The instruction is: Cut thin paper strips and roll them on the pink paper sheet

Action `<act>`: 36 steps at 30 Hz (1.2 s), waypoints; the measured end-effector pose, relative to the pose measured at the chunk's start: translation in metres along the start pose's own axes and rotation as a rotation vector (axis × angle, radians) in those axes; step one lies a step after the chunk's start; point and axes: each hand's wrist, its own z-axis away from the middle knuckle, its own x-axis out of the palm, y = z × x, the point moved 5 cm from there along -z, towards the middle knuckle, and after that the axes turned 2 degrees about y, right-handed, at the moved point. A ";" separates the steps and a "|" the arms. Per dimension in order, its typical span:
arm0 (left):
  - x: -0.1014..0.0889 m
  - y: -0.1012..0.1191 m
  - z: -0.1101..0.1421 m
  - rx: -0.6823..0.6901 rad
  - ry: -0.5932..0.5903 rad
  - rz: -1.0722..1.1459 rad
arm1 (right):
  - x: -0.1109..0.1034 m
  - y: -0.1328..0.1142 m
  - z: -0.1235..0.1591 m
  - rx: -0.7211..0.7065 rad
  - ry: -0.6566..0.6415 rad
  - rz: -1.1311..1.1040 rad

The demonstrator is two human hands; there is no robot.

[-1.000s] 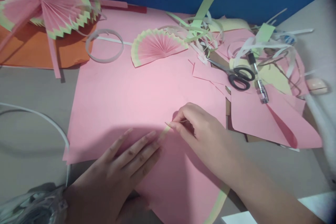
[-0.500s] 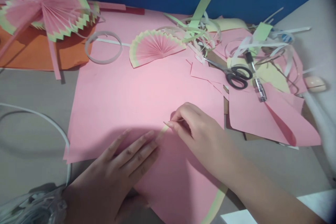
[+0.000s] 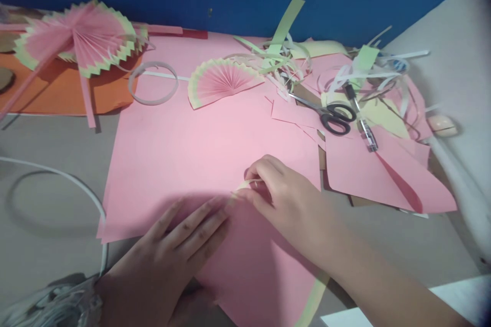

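My left hand (image 3: 184, 245) lies flat with its fingers outstretched on pink paper with a yellow-green border (image 3: 264, 265). A thin pale strip (image 3: 245, 184) lifts from near its fingertips at the paper's top edge. My right hand (image 3: 287, 189) pinches that strip between thumb and forefinger. Whether it is tape backing or plain paper I cannot tell. Beneath the bordered paper, larger pink sheets (image 3: 161, 153) spread over the table. A pleated pink fan with a green-yellow rim (image 3: 228, 82) rests on those sheets, beyond my hands.
Scissors (image 3: 335, 117) and a pen (image 3: 362, 122) lie to the right among paper scraps and curled strips (image 3: 284, 61). A tape ring (image 3: 174, 84) is at the upper left, near a larger pleated paper piece (image 3: 103, 36) on orange paper (image 3: 107, 99). A white cable (image 3: 72, 179) curves at left.
My right hand has shifted slightly left and down, closer to my left fingertips, and more of the lifted strip shows. My left hand stays flat. The camera view has tilted a little.
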 end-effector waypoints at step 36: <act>0.001 -0.001 -0.001 0.000 -0.001 -0.001 | -0.012 0.022 -0.003 0.110 0.105 -0.079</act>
